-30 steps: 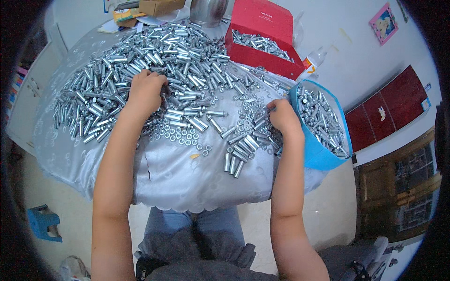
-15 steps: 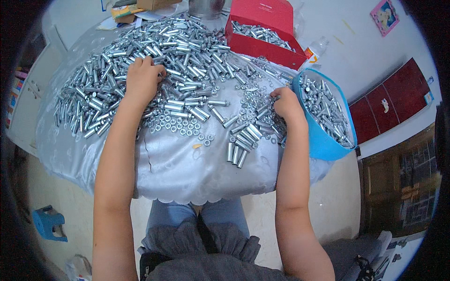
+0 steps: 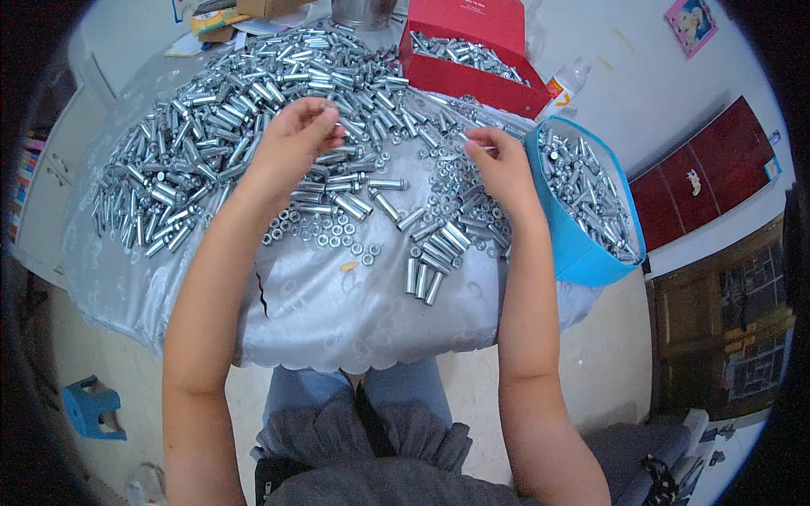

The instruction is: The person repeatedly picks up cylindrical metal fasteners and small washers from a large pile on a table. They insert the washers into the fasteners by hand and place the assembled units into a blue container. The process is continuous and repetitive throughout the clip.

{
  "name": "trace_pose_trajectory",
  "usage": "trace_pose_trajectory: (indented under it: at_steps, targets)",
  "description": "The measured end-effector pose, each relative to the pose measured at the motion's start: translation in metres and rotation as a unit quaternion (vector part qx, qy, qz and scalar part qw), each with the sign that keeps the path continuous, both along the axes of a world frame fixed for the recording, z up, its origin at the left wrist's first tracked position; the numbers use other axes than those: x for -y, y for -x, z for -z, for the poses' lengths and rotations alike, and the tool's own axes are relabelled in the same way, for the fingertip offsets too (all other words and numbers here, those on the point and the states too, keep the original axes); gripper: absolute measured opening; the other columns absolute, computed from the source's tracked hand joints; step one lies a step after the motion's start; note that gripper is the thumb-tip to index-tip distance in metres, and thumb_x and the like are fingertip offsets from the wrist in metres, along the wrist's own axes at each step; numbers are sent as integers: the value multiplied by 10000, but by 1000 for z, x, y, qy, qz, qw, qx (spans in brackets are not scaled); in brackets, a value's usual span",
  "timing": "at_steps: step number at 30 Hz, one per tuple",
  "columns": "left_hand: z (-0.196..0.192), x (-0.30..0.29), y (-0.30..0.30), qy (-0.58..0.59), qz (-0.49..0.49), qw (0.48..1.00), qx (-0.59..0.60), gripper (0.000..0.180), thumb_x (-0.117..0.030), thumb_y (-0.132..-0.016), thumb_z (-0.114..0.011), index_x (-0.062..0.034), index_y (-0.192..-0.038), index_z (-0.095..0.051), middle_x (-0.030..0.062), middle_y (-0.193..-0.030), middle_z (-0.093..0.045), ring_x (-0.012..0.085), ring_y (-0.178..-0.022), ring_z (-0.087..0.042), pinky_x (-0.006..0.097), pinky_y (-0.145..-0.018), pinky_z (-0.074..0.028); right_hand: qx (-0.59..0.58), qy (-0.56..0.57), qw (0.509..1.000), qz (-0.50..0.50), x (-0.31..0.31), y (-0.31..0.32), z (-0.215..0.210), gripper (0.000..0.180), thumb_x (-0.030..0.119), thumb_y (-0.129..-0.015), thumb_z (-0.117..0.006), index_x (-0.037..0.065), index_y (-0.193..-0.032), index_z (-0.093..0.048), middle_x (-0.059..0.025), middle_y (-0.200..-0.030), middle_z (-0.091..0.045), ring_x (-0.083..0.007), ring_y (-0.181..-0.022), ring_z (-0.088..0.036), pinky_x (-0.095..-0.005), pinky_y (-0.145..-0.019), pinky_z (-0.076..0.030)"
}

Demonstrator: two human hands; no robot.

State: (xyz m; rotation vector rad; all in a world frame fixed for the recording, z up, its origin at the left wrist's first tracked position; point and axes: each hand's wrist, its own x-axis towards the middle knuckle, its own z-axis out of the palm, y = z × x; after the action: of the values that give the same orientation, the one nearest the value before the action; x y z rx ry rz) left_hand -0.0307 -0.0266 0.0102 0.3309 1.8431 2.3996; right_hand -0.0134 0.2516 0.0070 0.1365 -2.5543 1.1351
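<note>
Silvery sleeve anchor bolts lie in a large heap (image 3: 253, 93) across the table. My left hand (image 3: 302, 139) is over the heap's near right side, thumb and fingers pinched together; what is between them, if anything, is too small to name. My right hand (image 3: 502, 164) hovers over the loose nuts and washers (image 3: 451, 173), left of a blue bin (image 3: 582, 266) full of anchor bolts. Its thumb and forefinger pinch at a tiny pale glint I cannot identify. More hex nuts (image 3: 337, 229) lie between the hands, nearer me. Several metal sleeves (image 3: 433, 287) lie together near the front.
A red box (image 3: 472, 88) with its lid raised holds more anchor bolts at the back. Beside it stands a clear plastic bottle (image 3: 570, 80). A metal bucket (image 3: 364, 13) and papers are at the far edge. A pale cloth (image 3: 363, 320) covers the table.
My left hand has lifted off the heap and moved right, its fingers now pinched. My right hand has risen from the nuts and washers and shifted slightly away from me.
</note>
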Motion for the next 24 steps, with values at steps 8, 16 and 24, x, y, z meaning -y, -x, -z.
trace_pose_trajectory:
  at_steps: [8,16,24]
  targets:
    - [9,-18,-13,37,4,999,9,227,-157,-858,-549,-11,-1027,-511,67,-885,-585,139,-826,-580,252,-771,-479,36,78,986,-142,54,-15,0,192,103,-772,-601,29,-949,-616,-44,-763,-605,-85,-614,-495,-236,-585,-425]
    - [8,-22,-16,-1,36,995,90,210,-127,-847,-557,9,-1003,-521,85,-896,-589,153,-833,-591,261,-782,-492,70,132,972,-181,68,-26,-5,184,104,-779,-600,19,-940,-616,-37,-734,-600,-77,-627,-510,-231,-570,-426]
    - [5,-21,-16,3,22,995,95,231,-115,-837,-565,25,-1014,-512,100,-915,-597,136,-827,-593,232,-767,-495,54,95,982,-154,61,-24,-4,193,109,-790,-591,6,-952,-607,-56,-794,-615,-97,-671,-542,-237,-630,-450]
